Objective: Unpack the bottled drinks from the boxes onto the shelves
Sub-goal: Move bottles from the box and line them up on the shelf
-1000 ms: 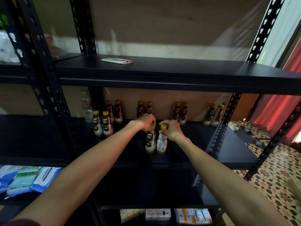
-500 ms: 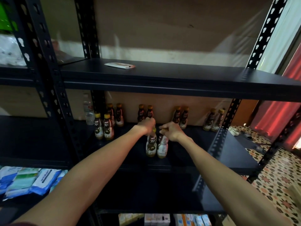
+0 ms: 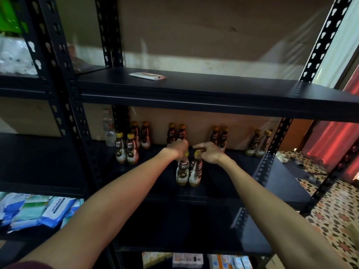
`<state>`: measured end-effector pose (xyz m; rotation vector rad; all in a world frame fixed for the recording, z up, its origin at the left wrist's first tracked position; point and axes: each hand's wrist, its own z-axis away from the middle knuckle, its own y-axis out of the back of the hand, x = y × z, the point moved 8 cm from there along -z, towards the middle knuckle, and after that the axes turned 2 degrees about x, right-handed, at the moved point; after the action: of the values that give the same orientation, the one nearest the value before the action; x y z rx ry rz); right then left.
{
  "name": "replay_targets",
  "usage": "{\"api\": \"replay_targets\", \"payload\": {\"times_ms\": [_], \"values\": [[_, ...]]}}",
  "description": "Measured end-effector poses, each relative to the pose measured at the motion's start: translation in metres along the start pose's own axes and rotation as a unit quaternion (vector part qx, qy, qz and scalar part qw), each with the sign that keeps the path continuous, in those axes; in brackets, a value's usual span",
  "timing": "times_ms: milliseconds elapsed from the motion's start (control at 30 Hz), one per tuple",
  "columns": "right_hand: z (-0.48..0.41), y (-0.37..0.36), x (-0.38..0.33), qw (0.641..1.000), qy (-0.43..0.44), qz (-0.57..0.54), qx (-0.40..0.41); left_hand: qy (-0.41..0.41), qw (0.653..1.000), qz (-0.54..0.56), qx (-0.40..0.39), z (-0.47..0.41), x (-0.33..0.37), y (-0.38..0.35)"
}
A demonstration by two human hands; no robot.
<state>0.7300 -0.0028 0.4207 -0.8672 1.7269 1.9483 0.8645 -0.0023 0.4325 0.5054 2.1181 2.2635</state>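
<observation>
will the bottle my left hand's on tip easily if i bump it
The tall, slim brown plastic drink bottle with a yellow cap stands on a narrow base, so a bump near the top would probably topple it. Its round body would likely roll afterwards.

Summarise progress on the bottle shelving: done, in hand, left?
Done: five pairs of bottles stand on the middle shelf. In hand: the left hand grips the top of the left bottle; the right hand is at the cap of the right bottle, grip unclear. Left: no boxes in view, so the remainder cannot be told.
</observation>
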Motion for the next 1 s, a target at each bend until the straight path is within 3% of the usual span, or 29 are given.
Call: {"api": "replay_targets", "payload": {"times_ms": [167, 367, 533, 1000], "values": [[0.002, -0.004, 0.010, 1.000, -0.006, -0.002, 0.025, -0.006, 1.000, 0.008, 0.003, 0.000, -0.001, 0.000], [0.003, -0.005, 0.010, 0.999, -0.007, 0.008, -0.038, -0.012, 1.000, 0.016, 0.002, -0.001, -0.002, 0.001], [0.001, -0.019, 0.023, 0.999, -0.042, -0.005, -0.021, -0.028, 0.999, 0.023, 0.001, -0.005, -0.003, 0.000], [-0.045, -0.068, -0.028, 0.998, 0.036, -0.052, 0.008, -0.008, 1.000, -0.006, 0.018, -0.008, -0.083, 0.028]]}}
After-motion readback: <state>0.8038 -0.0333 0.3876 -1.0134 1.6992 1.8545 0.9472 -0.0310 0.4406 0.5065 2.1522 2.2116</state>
